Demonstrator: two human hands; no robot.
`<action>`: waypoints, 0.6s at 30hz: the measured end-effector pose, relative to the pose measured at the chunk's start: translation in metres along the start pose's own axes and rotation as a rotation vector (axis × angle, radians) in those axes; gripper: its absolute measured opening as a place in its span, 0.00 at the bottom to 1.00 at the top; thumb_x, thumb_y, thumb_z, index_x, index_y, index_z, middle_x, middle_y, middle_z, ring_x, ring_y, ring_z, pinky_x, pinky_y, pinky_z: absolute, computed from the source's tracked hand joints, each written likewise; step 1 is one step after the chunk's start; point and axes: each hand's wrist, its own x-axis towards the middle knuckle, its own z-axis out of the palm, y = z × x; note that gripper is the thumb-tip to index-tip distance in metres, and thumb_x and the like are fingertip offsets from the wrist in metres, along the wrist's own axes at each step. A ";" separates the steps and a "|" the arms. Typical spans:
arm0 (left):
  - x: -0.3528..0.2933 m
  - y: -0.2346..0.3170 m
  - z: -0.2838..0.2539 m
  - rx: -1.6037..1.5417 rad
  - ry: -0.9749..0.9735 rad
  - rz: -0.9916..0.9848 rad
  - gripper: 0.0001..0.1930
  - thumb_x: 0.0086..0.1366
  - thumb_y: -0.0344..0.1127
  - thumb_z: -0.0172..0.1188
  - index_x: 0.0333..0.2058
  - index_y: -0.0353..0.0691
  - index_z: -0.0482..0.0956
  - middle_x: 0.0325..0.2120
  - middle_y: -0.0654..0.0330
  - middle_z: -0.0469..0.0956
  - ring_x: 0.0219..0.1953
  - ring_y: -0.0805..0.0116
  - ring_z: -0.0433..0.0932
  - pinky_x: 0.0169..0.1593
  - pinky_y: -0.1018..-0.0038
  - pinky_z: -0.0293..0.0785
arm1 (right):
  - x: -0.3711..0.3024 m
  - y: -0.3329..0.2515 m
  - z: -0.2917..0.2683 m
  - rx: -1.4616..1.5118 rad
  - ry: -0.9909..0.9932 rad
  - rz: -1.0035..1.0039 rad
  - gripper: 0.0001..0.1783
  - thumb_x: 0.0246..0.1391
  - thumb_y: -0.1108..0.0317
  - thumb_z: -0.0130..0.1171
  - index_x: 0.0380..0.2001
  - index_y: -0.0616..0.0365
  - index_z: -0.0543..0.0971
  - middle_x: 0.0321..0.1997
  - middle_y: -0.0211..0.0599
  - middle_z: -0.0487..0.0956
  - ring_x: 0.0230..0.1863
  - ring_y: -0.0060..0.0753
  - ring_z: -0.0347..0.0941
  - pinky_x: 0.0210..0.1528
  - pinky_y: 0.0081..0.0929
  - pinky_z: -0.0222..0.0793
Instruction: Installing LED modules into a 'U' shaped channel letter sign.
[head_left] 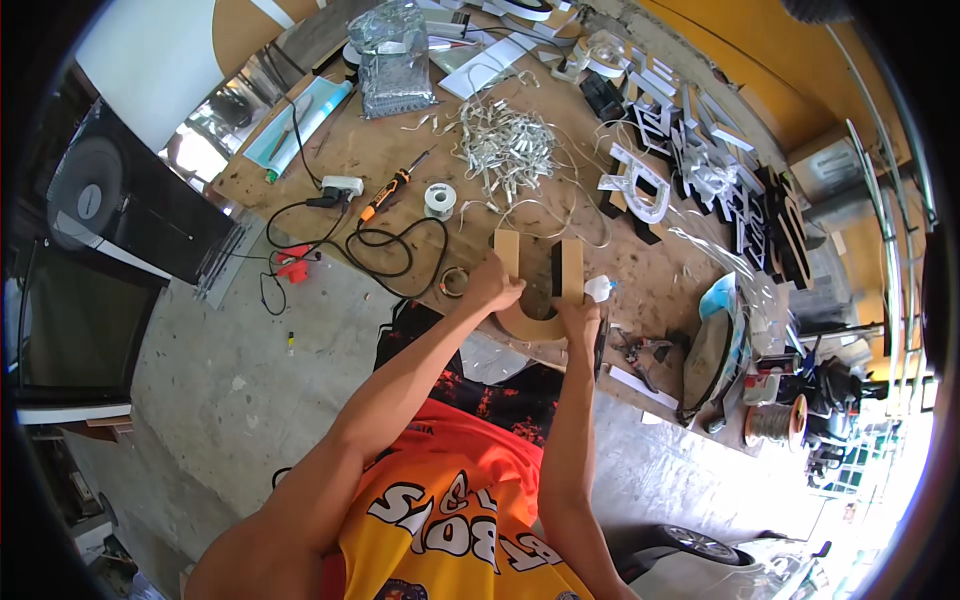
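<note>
In the head view, the tan U-shaped piece point(530, 328) sits at the centre of the frame, near the front edge of the brown worktable point(420, 265), its open end toward the top. The left hand point(493, 286) is closed around its left upright and the right hand point(580, 318) grips the lower right side, close to a small white bottle point(599, 288), though whether that hand also holds the bottle I cannot tell. The piece looks light and stiff, probably not slippery, and is likely best held by both uprights near the curve, sparing the free ends.
</note>
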 end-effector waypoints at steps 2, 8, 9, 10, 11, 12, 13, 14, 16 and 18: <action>0.009 0.000 0.005 0.047 0.021 -0.045 0.38 0.49 0.47 0.71 0.53 0.28 0.68 0.47 0.35 0.78 0.47 0.41 0.80 0.51 0.60 0.78 | 0.005 0.004 -0.002 -0.057 -0.014 0.030 0.23 0.42 0.66 0.69 0.43 0.67 0.81 0.38 0.44 0.84 0.36 0.36 0.80 0.42 0.33 0.74; 0.025 -0.021 -0.011 -0.260 -0.276 0.015 0.38 0.42 0.39 0.74 0.53 0.31 0.71 0.47 0.40 0.78 0.44 0.45 0.81 0.49 0.63 0.78 | -0.028 -0.012 -0.010 0.474 -0.157 0.006 0.18 0.38 0.71 0.70 0.37 0.63 0.81 0.32 0.34 0.81 0.31 0.32 0.77 0.39 0.30 0.74; 0.017 -0.013 -0.015 -0.346 -0.296 0.027 0.38 0.41 0.39 0.75 0.53 0.31 0.72 0.47 0.42 0.79 0.44 0.47 0.81 0.50 0.64 0.78 | -0.031 -0.010 -0.013 0.572 -0.157 -0.012 0.17 0.37 0.72 0.71 0.35 0.62 0.80 0.30 0.33 0.80 0.30 0.31 0.76 0.39 0.29 0.74; 0.009 -0.006 -0.019 -0.431 -0.316 0.039 0.39 0.40 0.38 0.76 0.53 0.32 0.73 0.47 0.45 0.79 0.44 0.50 0.81 0.50 0.65 0.78 | -0.037 -0.008 -0.017 0.583 -0.138 -0.005 0.17 0.37 0.72 0.71 0.35 0.62 0.80 0.30 0.33 0.80 0.30 0.31 0.76 0.39 0.29 0.74; 0.004 -0.010 -0.023 -0.423 -0.312 0.043 0.39 0.40 0.38 0.76 0.53 0.32 0.73 0.47 0.45 0.79 0.44 0.50 0.81 0.50 0.65 0.78 | -0.049 -0.014 -0.017 0.616 -0.086 -0.103 0.20 0.37 0.72 0.72 0.37 0.63 0.79 0.30 0.32 0.79 0.30 0.31 0.76 0.40 0.29 0.74; -0.003 -0.016 -0.027 -0.437 -0.243 0.153 0.38 0.42 0.36 0.76 0.54 0.33 0.72 0.47 0.48 0.78 0.44 0.54 0.80 0.51 0.67 0.77 | -0.062 -0.019 -0.019 0.648 -0.033 -0.200 0.22 0.37 0.72 0.73 0.39 0.63 0.78 0.30 0.31 0.78 0.31 0.31 0.76 0.40 0.28 0.74; -0.011 -0.020 -0.028 -0.449 -0.182 0.267 0.38 0.43 0.34 0.76 0.55 0.33 0.71 0.48 0.51 0.78 0.45 0.58 0.79 0.51 0.68 0.76 | -0.073 -0.021 -0.025 0.677 0.031 -0.294 0.24 0.37 0.72 0.75 0.40 0.64 0.77 0.30 0.31 0.78 0.31 0.31 0.75 0.40 0.28 0.74; -0.021 -0.019 -0.029 -0.460 -0.125 0.377 0.38 0.44 0.31 0.75 0.56 0.34 0.70 0.48 0.54 0.77 0.46 0.62 0.79 0.52 0.69 0.75 | -0.082 -0.018 -0.029 0.685 0.042 -0.288 0.24 0.37 0.72 0.75 0.40 0.64 0.77 0.30 0.31 0.78 0.31 0.31 0.75 0.40 0.28 0.74; -0.052 -0.002 -0.039 -0.549 -0.171 0.381 0.38 0.46 0.29 0.74 0.57 0.34 0.69 0.49 0.55 0.77 0.47 0.64 0.77 0.53 0.70 0.74 | -0.101 -0.008 -0.039 0.504 0.019 -0.243 0.42 0.36 0.72 0.78 0.55 0.61 0.65 0.47 0.40 0.72 0.45 0.36 0.72 0.50 0.33 0.71; -0.087 0.022 -0.055 -0.755 -0.229 0.374 0.37 0.49 0.25 0.72 0.59 0.35 0.68 0.50 0.58 0.75 0.50 0.69 0.75 0.55 0.71 0.72 | -0.113 0.005 -0.040 0.420 0.013 -0.213 0.52 0.35 0.72 0.79 0.62 0.60 0.59 0.55 0.45 0.70 0.52 0.39 0.70 0.55 0.35 0.70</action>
